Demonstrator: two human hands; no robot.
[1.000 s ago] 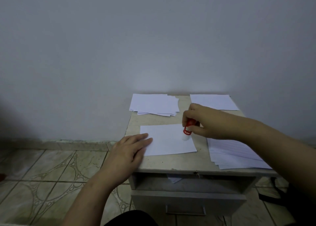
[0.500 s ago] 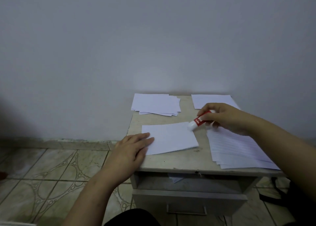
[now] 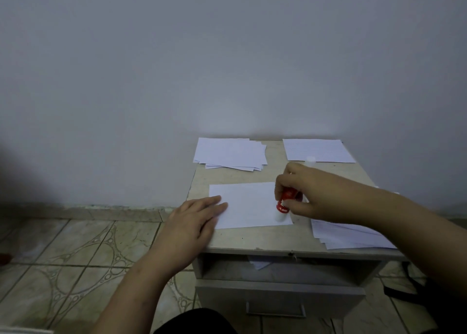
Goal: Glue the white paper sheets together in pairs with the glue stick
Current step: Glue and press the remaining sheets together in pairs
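1. Between the two hands lies a single white sheet (image 3: 249,204) flat on the counter (image 3: 252,240).
2. The left hand (image 3: 194,222) lies open and flat, holding nothing, its fingertips (image 3: 219,202) pressing the sheet's left edge.
3. The right hand (image 3: 310,194) is closed around the red glue stick (image 3: 284,203), whose white tip touches the sheet's near right corner.
4. Beyond the left hand sits a loose pile of sheets (image 3: 230,154).
5. Beyond the right hand lies another sheet (image 3: 318,150), with a small white cap (image 3: 310,159) at its near edge.
6. Under the right forearm a fanned stack of paper (image 3: 348,236) overhangs the counter's front.
7. Below the counter's top an open shelf (image 3: 285,265) holds a paper scrap; a drawer (image 3: 278,300) sits beneath it.
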